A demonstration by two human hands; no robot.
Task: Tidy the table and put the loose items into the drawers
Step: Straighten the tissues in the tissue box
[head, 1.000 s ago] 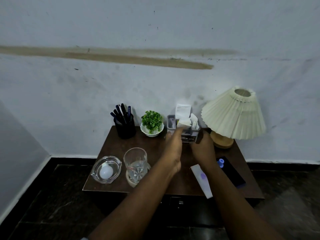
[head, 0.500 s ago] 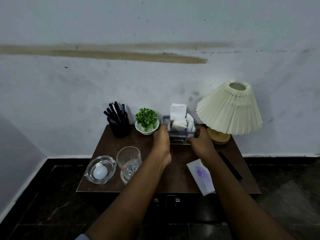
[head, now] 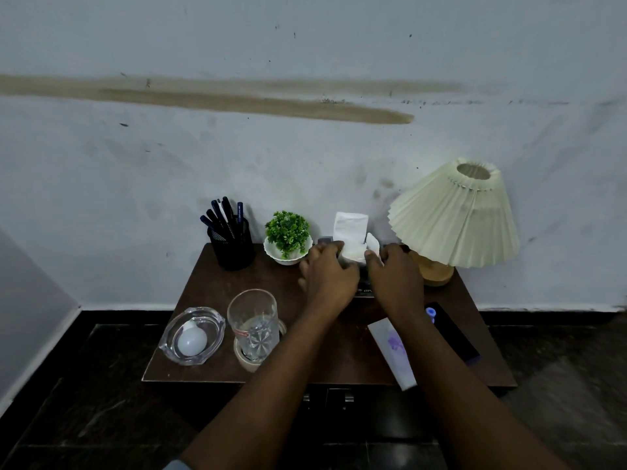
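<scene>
A small clear tissue holder (head: 364, 289) stands at the back of the brown table (head: 203, 300), mostly hidden by my hands. White tissues (head: 351, 227) stick up out of it. My left hand (head: 327, 276) curls round the holder's left end, its fingertips against the tissues. On the right end, my right hand (head: 395, 276) grips with its fingertips at a small folded tissue. A white tube (head: 393, 351) with a purple mark and a blue cap (head: 431, 312) lies under my right forearm. Two drawer handles (head: 327, 398) show below the table's front edge.
A black pen pot (head: 234, 249) and a small green plant (head: 288, 239) stand at the back left, a pleated lamp (head: 451, 218) at the back right. A glass ashtray (head: 169, 347) with a white bulb and a drinking glass (head: 252, 320) on a tape roll sit front left. A dark flat device (head: 454, 337) lies on the right.
Both hands have drawn closer together over the tissue holder, and their fingertips now reach the tissues. Everything else on the table has stayed put.
</scene>
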